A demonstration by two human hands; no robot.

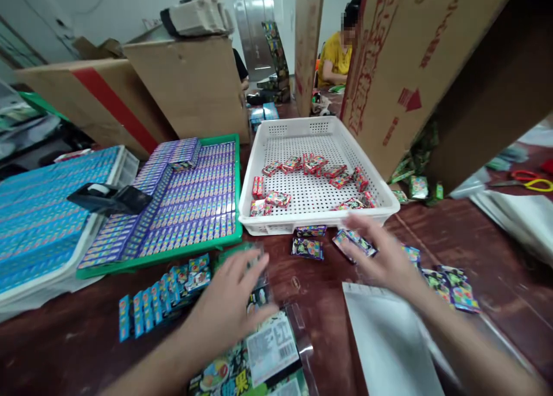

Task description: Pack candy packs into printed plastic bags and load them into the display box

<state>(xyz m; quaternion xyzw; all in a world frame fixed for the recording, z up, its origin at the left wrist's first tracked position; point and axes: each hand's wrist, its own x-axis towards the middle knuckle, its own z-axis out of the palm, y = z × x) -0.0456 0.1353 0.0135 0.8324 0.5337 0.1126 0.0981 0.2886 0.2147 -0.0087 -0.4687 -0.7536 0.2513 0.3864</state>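
My left hand [233, 298], blurred, hovers with fingers apart above printed candy pouches [254, 361] in clear plastic; whether it touches them I cannot tell. Left of it, small blue packets [162, 295] stand in a leaning row. My right hand [386, 261] reaches forward with thumb and fingers spread, over a dark purple packet [352, 243] at the front of the white basket. Two similar purple packets [306, 247] lie to its left. More colourful packets [460, 286] rest beyond my right forearm. Below that hand is a white sheet or bag [391, 332].
The white perforated basket [319, 226] holds several red packets [315, 164]. A green tray [238, 194] of purple boxes and a crate [97, 226] of blue boxes stand left, with a black tape dispenser [108, 199]. Cardboard boxes [194, 85] rise behind; scissors [531, 180] lie right. Two people sit beyond.
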